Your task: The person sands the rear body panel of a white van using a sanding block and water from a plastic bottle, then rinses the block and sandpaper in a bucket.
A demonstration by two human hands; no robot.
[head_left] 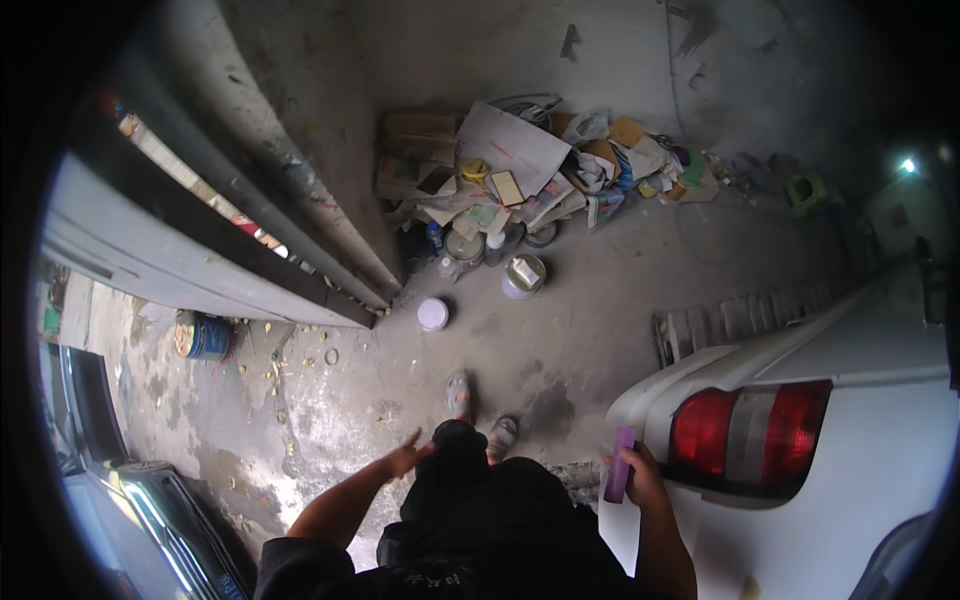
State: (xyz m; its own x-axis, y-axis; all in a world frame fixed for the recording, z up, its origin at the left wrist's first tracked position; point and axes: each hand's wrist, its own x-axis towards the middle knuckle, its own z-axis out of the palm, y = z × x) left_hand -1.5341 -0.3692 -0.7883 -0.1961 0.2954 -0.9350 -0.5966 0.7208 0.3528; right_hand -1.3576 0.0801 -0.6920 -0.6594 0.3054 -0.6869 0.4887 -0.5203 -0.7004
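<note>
My right hand [646, 480] is closed round a long, flat purple block [620, 465], shaped like a sanding block. It holds the block upright beside the rear corner of a white vehicle [720, 365], close to the red and clear tail light [750, 440]. Whether the block touches the bodywork, I cannot tell. My left hand [408, 456] hangs by my knee with its fingers apart and nothing in it.
A lidded pail [433, 314] and an open can [523, 276] stand ahead on the concrete floor. Behind them lies a heap of cardboard and paper [515, 150]. A blue bucket [207, 336] and a dark car [150, 520] are at left.
</note>
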